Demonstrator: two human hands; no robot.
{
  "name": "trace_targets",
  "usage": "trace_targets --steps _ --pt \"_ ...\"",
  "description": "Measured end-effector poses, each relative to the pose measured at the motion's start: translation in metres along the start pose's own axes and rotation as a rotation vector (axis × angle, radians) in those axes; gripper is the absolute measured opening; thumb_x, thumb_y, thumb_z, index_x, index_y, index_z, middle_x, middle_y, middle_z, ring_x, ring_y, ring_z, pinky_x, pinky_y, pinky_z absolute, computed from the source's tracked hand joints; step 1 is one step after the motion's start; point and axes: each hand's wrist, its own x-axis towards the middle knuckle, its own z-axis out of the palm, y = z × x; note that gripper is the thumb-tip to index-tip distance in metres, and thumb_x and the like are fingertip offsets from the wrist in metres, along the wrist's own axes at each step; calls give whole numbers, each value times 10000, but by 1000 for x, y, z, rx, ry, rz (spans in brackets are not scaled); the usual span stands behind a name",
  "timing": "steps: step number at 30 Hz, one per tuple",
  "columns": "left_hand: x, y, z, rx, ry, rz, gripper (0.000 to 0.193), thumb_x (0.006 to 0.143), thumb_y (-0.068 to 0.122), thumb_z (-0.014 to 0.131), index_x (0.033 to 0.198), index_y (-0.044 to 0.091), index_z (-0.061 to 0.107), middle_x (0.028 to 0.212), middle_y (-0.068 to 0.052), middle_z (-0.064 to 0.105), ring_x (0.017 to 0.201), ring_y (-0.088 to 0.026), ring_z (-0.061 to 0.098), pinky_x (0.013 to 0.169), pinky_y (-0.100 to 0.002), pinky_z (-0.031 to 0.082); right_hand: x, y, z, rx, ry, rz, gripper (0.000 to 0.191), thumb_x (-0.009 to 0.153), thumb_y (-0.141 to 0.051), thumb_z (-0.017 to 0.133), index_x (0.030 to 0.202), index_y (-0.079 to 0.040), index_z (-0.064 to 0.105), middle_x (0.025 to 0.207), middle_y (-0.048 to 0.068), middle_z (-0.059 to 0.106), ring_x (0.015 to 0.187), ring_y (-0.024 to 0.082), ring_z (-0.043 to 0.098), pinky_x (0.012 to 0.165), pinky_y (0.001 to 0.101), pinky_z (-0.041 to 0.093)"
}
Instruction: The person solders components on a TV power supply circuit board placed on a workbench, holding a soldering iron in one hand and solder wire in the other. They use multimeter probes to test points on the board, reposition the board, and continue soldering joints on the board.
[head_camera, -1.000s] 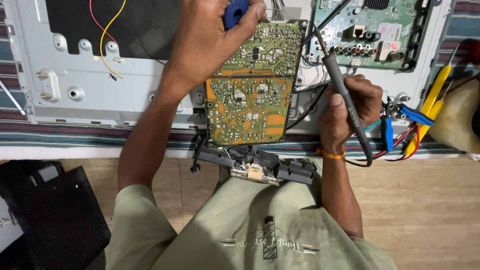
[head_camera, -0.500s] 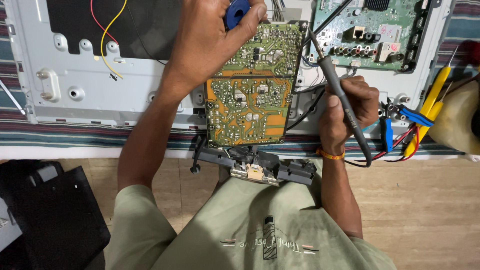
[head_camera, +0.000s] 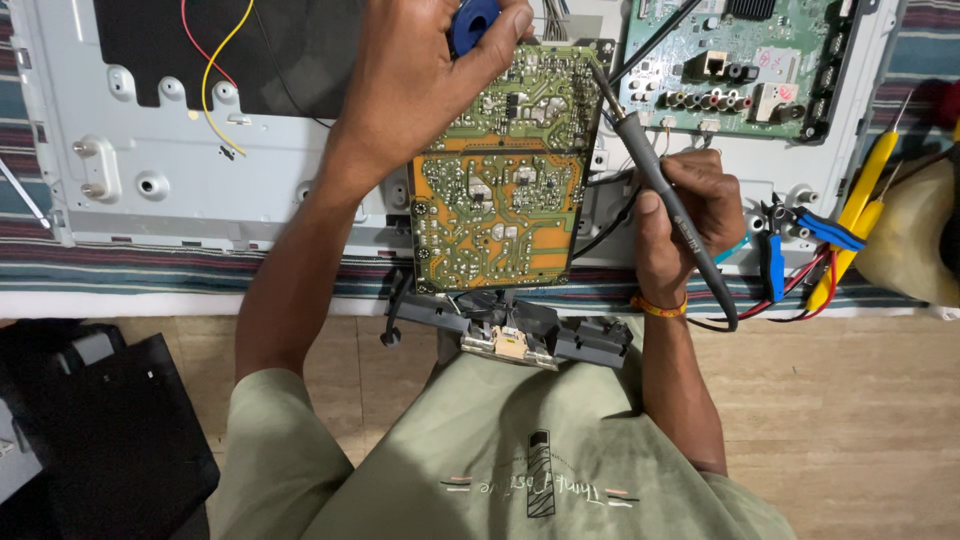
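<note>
Gripping a grey soldering iron (head_camera: 668, 205) in the closed right hand (head_camera: 690, 215), tip touching the upper right edge of the green-and-orange circuit board (head_camera: 500, 175). Steadying that board, tilted up over the grey metal chassis (head_camera: 200, 170), with the left hand (head_camera: 420, 75), fingers curled around a blue round tool (head_camera: 472, 20) at its top edge. Lying just right of the right hand: blue and yellow tools (head_camera: 850, 225).

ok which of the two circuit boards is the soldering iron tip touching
The green and orange board in the middle, which the left hand holds at its top edge. The iron in the right hand meets its upper right edge; the green board further right lies untouched.
</note>
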Motion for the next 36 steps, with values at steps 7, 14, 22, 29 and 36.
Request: trace_targets --steps 7,14,22,29,36 --pt "-3 -3 1 -11 -5 9 184 1147 177 665 1046 23 655 831 -39 611 699 -135 561 661 -325 443 -1 0 0 20 -12 17 291 1028 -201 740 1098 25 571 993 134 629 886 179 603 787 286 518" --pt "-4 -6 4 -22 -20 -27 165 1146 186 663 1069 40 656 787 -34 589 670 -128 556 631 -323 437 -1 2 -2 20 6 8 297 1027 -191 749 1110 30 569 967 134 630 904 187 591 809 296 511" --pt "-6 -8 5 8 -17 -13 182 1151 196 655 1060 38 645 798 -29 596 675 -126 567 636 -315 447 0 4 -2 21 1 -9 280 1021 -180 733 1102 28 565 977 127 628 889 188 597 792 299 516" --pt "-4 -5 4 -14 -14 -5 199 1151 196 654 1048 26 650 828 -33 620 698 -130 591 652 -316 461 -1 3 -2 43 9 7 281 1016 -176 734 1111 26 562 971 129 629 878 184 597 788 295 514" --pt "-6 -6 4 -42 -33 -11 160 1155 185 642 1099 36 660 846 -37 651 717 -126 626 662 -312 484 -2 3 -1 48 8 5 277 1021 -164 741 1117 27 564 968 131 632 871 185 601 788 299 515"
